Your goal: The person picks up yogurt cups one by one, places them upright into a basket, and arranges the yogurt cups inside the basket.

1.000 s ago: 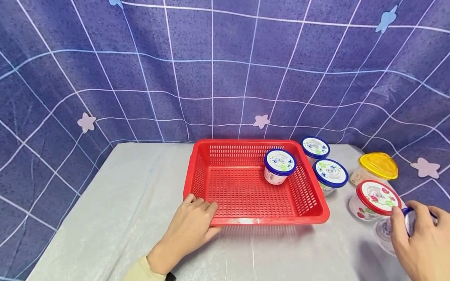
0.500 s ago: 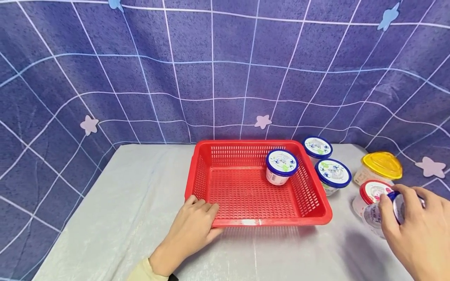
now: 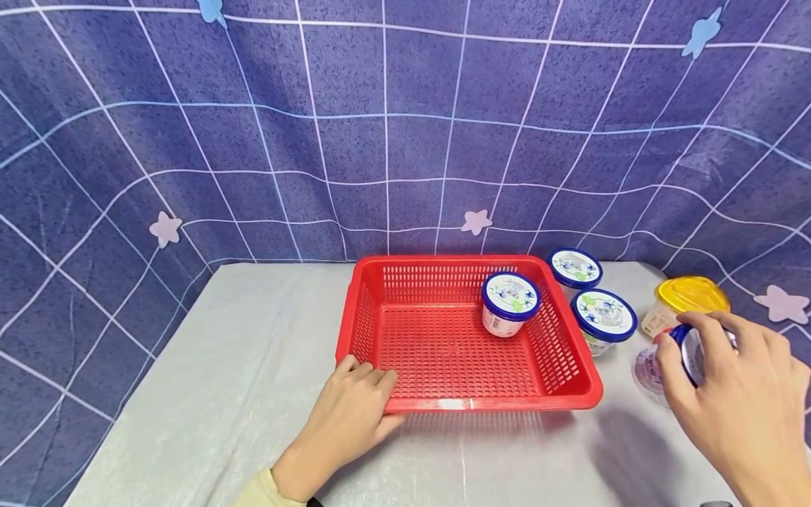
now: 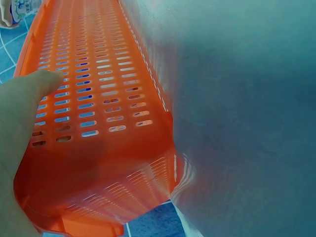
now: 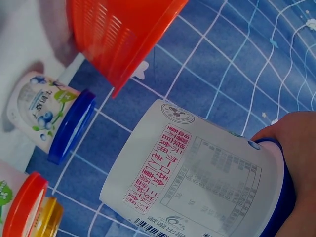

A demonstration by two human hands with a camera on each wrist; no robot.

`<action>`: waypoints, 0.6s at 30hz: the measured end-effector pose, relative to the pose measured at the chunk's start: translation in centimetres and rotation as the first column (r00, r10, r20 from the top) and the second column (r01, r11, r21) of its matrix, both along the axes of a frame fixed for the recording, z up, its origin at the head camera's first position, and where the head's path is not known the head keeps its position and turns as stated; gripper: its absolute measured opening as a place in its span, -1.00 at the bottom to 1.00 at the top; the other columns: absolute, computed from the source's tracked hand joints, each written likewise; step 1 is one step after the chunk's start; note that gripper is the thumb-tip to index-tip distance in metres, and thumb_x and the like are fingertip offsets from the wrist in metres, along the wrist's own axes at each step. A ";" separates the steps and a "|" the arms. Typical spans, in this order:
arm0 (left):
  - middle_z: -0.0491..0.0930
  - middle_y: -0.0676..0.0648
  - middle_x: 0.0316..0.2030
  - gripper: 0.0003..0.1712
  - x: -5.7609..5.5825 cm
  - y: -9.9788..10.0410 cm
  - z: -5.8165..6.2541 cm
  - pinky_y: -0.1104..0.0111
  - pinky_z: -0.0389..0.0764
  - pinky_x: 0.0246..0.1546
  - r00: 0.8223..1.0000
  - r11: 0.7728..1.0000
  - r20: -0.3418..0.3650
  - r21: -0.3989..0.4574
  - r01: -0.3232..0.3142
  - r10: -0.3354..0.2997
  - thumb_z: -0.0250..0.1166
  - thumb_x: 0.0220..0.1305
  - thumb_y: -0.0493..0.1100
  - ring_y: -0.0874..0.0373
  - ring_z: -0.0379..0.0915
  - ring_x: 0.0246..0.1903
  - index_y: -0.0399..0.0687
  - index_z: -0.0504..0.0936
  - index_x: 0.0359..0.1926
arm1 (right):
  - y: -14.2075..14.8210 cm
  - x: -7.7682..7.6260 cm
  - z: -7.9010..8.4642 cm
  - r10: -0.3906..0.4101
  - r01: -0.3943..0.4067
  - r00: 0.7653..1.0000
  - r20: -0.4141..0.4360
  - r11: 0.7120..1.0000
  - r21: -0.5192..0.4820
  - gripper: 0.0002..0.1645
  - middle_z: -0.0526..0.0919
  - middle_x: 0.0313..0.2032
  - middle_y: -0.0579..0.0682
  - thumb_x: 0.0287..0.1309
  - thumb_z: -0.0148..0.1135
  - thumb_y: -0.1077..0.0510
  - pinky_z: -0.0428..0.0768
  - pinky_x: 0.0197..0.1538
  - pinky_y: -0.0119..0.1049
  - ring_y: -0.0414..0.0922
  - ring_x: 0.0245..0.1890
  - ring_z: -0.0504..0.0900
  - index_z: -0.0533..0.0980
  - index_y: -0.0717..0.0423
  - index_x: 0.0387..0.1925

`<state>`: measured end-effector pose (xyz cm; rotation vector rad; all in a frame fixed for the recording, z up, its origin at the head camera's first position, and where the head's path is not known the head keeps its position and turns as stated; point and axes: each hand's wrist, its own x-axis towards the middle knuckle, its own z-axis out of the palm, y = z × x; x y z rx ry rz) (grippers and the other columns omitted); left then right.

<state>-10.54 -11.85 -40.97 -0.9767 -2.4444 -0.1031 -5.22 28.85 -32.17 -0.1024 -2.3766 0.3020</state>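
My left hand (image 3: 345, 415) grips the front left corner of a red plastic basket (image 3: 494, 404), its thumb (image 4: 44, 83) pressed against the slotted outer wall in the left wrist view. Inside the basket, near its right wall, an upright blue-lidded white tub (image 3: 510, 299) stands. My right hand (image 3: 738, 394) holds another blue-lidded tub (image 5: 197, 173) by its lid, right of the basket. This tub is raised and tilted, with its printed side facing the right wrist camera. A shadow lies on the table below it.
Two blue-lidded tubs, one farther back (image 3: 575, 267) and one nearer (image 3: 604, 317), stand along the basket's right side. A yellow-lidded tub (image 3: 693, 296) is farther right. The red-lidded tub (image 5: 22, 207) is mostly hidden in the head view. A blue curtain (image 3: 412, 141) hangs behind the table.
The right hand has lifted its tub and carried it left and away from me, in front of the red-lidded tub. The left hand keeps its grip on the basket.
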 end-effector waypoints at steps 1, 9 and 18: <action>0.60 0.05 -0.57 -0.44 0.0 0.0 0.0 0.25 0.26 -0.29 1.000 1.000 0.001 -0.001 0.000 0.000 0.47 -0.09 0.28 0.12 0.40 -0.58 -0.09 0.67 -0.30 | -0.1 -0.1 0.1 0.007 -0.007 1.000 -0.003 1.000 0.003 -0.52 0.45 0.06 0.42 0.19 0.09 0.00 0.14 -0.02 0.41 0.44 0.10 0.30 0.52 0.29 -0.02; 0.60 0.05 -0.57 -0.44 0.0 0.0 -0.1 0.24 0.27 -0.30 1.000 1.000 -0.007 0.004 0.001 -0.001 0.46 -0.08 0.29 0.11 0.39 -0.59 -0.09 0.66 -0.31 | -0.6 -0.6 0.5 0.045 -0.044 0.999 -0.027 0.999 0.019 -0.56 0.49 0.02 0.40 0.16 0.16 0.00 0.16 -0.10 0.40 0.44 0.07 0.32 0.52 0.25 -0.05; 0.57 0.05 -0.59 -0.47 -0.1 0.1 -0.2 0.23 0.26 -0.29 1.000 1.000 -0.023 0.012 0.003 -0.002 0.46 -0.12 0.29 0.10 0.38 -0.60 -0.05 0.59 -0.40 | -1.6 -1.3 0.7 0.106 -0.105 0.992 -0.069 0.994 0.021 -0.52 0.49 0.02 0.39 0.14 0.13 -0.01 0.15 -0.09 0.40 0.41 0.06 0.33 0.54 0.27 -0.05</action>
